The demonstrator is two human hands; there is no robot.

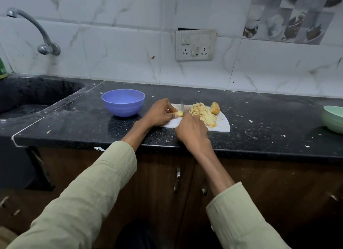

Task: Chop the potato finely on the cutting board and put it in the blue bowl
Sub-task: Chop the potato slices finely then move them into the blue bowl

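A white cutting board (221, 123) lies on the black counter. My left hand (160, 112) pinches a small yellow potato piece (179, 113) on the board's left part. My right hand (192, 129) grips a knife; its blade (181, 105) stands over the piece, while the handle is hidden in my fist. A heap of finely chopped potato (203, 114) covers the board's middle. An uncut potato chunk (215, 108) sits at the board's far right. The blue bowl (123, 104) stands left of the board, apparently with nothing in it.
A green bowl (333, 118) sits at the counter's right edge. A dark sink (27, 96) with a wall tap (39, 35) lies to the left. A socket plate (194, 45) is on the tiled wall. Small scraps dot the counter.
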